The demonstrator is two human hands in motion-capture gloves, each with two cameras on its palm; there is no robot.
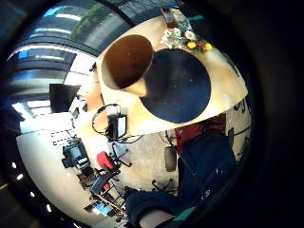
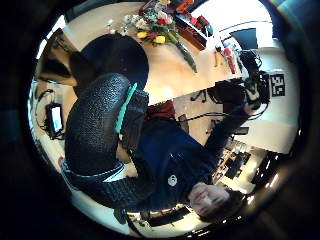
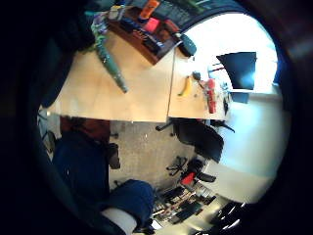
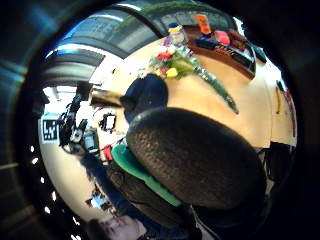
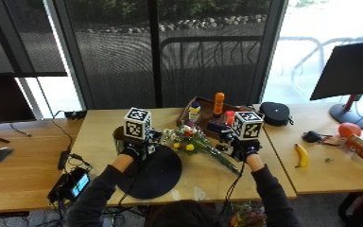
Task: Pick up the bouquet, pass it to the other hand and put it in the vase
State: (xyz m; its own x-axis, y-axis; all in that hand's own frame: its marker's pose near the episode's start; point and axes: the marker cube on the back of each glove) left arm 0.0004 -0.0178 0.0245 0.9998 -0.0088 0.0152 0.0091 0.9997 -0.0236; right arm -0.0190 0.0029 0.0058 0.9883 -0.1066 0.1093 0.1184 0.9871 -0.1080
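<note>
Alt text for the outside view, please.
A bouquet lies on a wooden table, between a person's gloved left hand and right hand, neither touching it. A round black mat lies by the left hand.

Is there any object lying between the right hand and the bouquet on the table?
No visible object. In the outside view the bouquet lies on the table between both hands, its stem end reaching toward the right hand, with only bare tabletop between them.
</note>
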